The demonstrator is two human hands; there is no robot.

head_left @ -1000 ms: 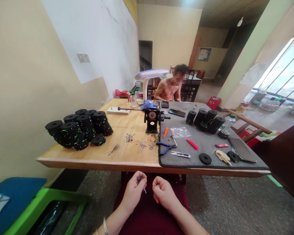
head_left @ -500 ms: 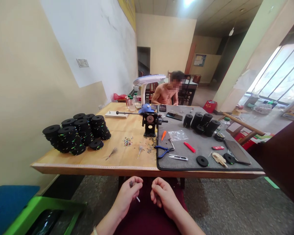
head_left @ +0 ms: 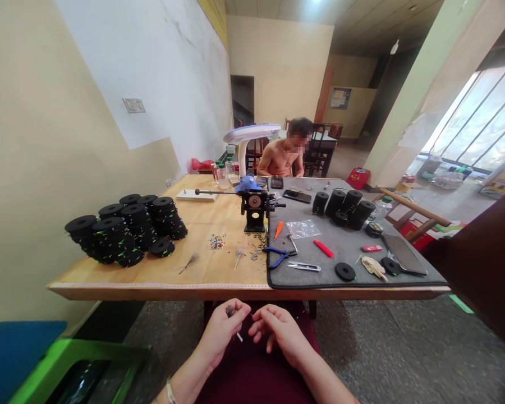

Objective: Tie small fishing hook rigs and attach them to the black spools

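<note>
My left hand (head_left: pixel 222 331) is below the table edge, over my lap, with its fingers pinched on a small dark bundle of thin pieces; a short white bit sticks out beneath it. My right hand (head_left: pixel 278 330) is close beside it, fingertips curled and pinched toward the left hand; what it holds is too small to make out. Both hands hover over dark red cloth on my lap.
A wooden table (head_left: pixel 160 278) carries stacks of black spools (head_left: pixel 126 230), a black winding tool (head_left: pixel 255 209), loose beads (head_left: pixel 217 242), and a grey mat (head_left: pixel 353 247) with blue pliers (head_left: pixel 279 255), snips, a red lighter, more spools and a phone. A person (head_left: pixel 284 154) sits at the far end.
My right hand has moved in toward the left hand and its fingers have loosened from a fist into a pinch. The view has shifted slightly.
</note>
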